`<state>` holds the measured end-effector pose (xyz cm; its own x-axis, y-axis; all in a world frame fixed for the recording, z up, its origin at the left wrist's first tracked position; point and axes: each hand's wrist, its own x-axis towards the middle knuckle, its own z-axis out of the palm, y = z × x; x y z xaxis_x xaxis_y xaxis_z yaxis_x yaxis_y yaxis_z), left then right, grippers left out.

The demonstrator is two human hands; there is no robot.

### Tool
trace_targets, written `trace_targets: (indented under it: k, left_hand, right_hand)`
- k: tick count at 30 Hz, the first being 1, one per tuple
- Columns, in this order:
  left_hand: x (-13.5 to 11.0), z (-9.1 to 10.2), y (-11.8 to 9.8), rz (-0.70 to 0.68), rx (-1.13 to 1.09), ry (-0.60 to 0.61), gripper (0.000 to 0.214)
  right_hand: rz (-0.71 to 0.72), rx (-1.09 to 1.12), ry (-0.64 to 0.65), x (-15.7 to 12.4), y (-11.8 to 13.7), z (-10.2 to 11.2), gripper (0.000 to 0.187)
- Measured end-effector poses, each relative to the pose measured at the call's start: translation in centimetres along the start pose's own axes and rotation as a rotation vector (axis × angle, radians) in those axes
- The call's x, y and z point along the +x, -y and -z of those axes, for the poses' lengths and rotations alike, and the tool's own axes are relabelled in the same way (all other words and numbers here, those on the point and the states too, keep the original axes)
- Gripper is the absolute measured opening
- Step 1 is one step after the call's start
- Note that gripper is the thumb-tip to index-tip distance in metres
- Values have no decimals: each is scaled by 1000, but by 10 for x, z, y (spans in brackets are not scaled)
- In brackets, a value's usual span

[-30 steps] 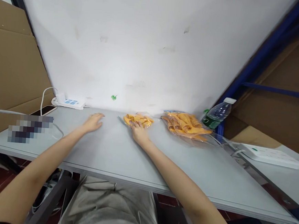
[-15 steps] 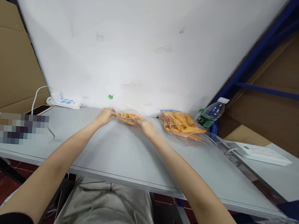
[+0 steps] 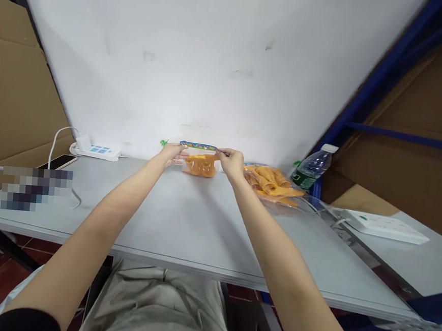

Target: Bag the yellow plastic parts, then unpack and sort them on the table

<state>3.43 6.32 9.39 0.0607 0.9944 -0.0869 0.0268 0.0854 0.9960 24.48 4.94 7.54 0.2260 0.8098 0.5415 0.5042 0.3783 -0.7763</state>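
Note:
A clear plastic bag (image 3: 200,166) with a colourful strip along its top hangs upright between my hands, near the wall. Rolled orange pieces fill its lower part; I cannot tell what they are. My left hand (image 3: 172,154) pinches the bag's upper left corner, some fingers stretched behind it. The upper right corner is gripped by my right hand (image 3: 232,162). Just right of that hand lies a second, larger-looking bag of orange rolled pieces (image 3: 269,182) on the table.
A water bottle (image 3: 314,168) leans at the back right, beside a blue metal frame (image 3: 347,114). White power strips lie at the left (image 3: 101,152) and right (image 3: 386,227). A phone (image 3: 62,162) rests by a cable. The grey table (image 3: 185,229) meets a white wall (image 3: 212,83).
Both hands have raised the bag from lying low on the table to upright, its colourful top strip now showing. My right hand has shifted right and up, my left slightly right and up.

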Motion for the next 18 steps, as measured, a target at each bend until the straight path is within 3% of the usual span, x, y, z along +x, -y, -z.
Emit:
trace_targets:
  k: [8,11,15,18]
  left_hand:
    - [-12,-12,9,-166,-232,-79,11]
    - [-18,-13,18,-245,-233,-58,31]
    - [-25,-9,36,-167,-75,25,75]
    - [-26,-6,49,-56,78,106,56]
  right_hand:
    - [124,96,-29,-13,2,-3,22]
    - [177,123,-65,-17,6,0,24]
    - [155,192,7,-20,10,2,32]
    - [137,245,86,-20,8,0,34]
